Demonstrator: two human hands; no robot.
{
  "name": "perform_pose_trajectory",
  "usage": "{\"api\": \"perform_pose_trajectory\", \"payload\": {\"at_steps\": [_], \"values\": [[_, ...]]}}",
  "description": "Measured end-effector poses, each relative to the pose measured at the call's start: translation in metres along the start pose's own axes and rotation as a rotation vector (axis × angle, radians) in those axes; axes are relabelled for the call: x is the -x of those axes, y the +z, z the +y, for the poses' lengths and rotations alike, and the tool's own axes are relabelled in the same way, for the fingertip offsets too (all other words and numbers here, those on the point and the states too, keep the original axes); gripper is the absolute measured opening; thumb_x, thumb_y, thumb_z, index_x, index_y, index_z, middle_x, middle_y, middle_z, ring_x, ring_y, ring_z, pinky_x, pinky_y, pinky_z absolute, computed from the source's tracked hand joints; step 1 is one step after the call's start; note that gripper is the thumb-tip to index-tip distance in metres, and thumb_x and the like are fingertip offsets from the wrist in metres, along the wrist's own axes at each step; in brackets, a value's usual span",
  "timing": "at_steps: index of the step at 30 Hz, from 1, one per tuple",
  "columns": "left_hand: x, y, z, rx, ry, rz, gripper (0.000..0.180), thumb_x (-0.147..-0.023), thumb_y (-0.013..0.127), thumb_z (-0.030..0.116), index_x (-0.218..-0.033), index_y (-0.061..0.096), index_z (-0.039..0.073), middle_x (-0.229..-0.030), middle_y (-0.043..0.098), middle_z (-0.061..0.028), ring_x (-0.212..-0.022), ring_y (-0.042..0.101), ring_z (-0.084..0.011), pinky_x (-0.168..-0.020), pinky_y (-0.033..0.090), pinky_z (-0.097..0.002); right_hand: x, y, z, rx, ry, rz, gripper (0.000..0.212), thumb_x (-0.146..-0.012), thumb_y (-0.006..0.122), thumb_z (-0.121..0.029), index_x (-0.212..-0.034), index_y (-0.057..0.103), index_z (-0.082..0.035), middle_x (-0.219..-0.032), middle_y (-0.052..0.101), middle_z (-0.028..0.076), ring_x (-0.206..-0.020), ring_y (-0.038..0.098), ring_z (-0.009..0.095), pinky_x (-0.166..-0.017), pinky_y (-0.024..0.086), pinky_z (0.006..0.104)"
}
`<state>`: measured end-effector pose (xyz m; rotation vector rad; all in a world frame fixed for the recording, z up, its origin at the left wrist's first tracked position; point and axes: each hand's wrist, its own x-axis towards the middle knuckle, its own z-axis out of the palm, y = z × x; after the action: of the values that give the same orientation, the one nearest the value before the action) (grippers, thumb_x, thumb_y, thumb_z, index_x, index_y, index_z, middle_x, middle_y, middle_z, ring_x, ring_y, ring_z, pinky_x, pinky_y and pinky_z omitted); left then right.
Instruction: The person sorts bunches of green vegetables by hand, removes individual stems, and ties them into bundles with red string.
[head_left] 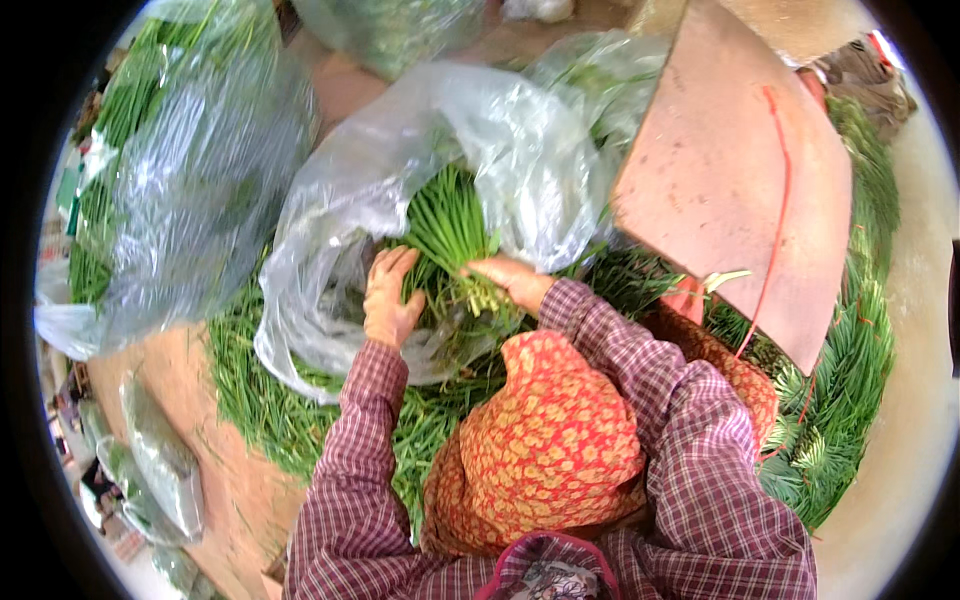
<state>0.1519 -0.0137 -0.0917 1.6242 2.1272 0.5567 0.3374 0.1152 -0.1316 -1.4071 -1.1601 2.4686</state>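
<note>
My right hand (512, 282) is closed around the pale cut ends of a bunch of long, thin green stalks (445, 222). The bunch lies inside the mouth of a large clear plastic bag (330, 215), its green tips pointing away from me. To the left of the bunch is my left hand (390, 298), open, thumb apart from the fingers, over the greens in the bag. Whether its fingertips touch the stalks, I cannot tell. Folds of plastic hide part of the bag's contents.
A pinkish board (730, 170) with a red string (782, 180) across it stands at my right. Beyond it are piled green bundles (850, 390). Loose greens (260, 400) cover the ground around the bag. A big filled plastic bag (200, 170) stands at the left, smaller filled bags (160, 460) below it.
</note>
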Motion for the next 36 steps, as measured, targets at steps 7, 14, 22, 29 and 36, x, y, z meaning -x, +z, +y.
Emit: {"api": "perform_pose_trajectory", "payload": {"at_steps": [7,14,22,29,36], "values": [[-0.074,0.116,-0.048,-0.662,-0.249,0.155,0.107,-0.079,0.072,0.041,-0.154,0.002,0.011,-0.161,0.010,-0.0034,-0.141,0.030,-0.0238,-0.110,0.034,-0.0318,0.005,0.023,-0.027,-0.036,0.135,-0.040,0.021,-0.091,0.066,-0.023,-0.099,0.070,-0.005,-0.082,0.069,0.002,-0.065,0.061,0.010,-0.058,0.051,0.0251],[-0.102,0.142,-0.049,-0.457,-0.587,-0.223,0.109,-0.079,0.072,0.044,-0.154,-0.002,0.018,-0.161,0.008,-0.0008,-0.143,0.024,-0.0243,-0.111,0.032,-0.0423,0.051,0.023,-0.062,-0.197,0.197,-0.162,0.017,-0.093,0.062,-0.020,-0.096,0.067,-0.005,-0.080,0.068,0.002,-0.057,0.060,0.009,-0.049,0.053,0.0242],[-0.103,0.088,-0.044,-0.426,-0.691,-0.315,0.114,-0.078,0.075,0.047,-0.153,-0.007,0.020,-0.161,0.008,-0.0004,-0.145,0.018,-0.0246,-0.114,0.027,-0.0462,0.209,0.036,-0.178,-0.117,0.032,-0.373,0.038,-0.086,0.071,-0.019,-0.111,0.059,0.006,-0.075,0.065,0.010,-0.044,0.058,0.014,-0.037,0.053,0.0256],[-0.018,-0.015,0.002,-0.287,-0.243,-0.280,0.117,-0.073,0.080,0.040,-0.154,-0.002,0.018,-0.159,0.015,-0.0087,-0.144,0.021,-0.0341,-0.116,0.022,-0.0505,0.269,0.016,-0.215,0.784,-0.163,0.065,0.029,-0.078,0.071,-0.017,-0.098,0.068,0.003,-0.077,0.066,0.005,-0.062,0.059,0.012,-0.054,0.050,0.0306],[0.087,-0.271,0.147,0.729,0.690,-0.865,0.086,-0.068,0.079,0.053,-0.129,0.056,-0.003,-0.130,0.058,-0.0206,-0.125,0.052,-0.0277,-0.108,0.035,-0.0404,0.287,0.068,-0.194,1.070,-0.179,-0.271,0.033,-0.082,0.070,-0.021,-0.109,0.064,-0.002,-0.084,0.066,0.002,-0.073,0.059,0.011,-0.064,0.050,0.0285]]}}
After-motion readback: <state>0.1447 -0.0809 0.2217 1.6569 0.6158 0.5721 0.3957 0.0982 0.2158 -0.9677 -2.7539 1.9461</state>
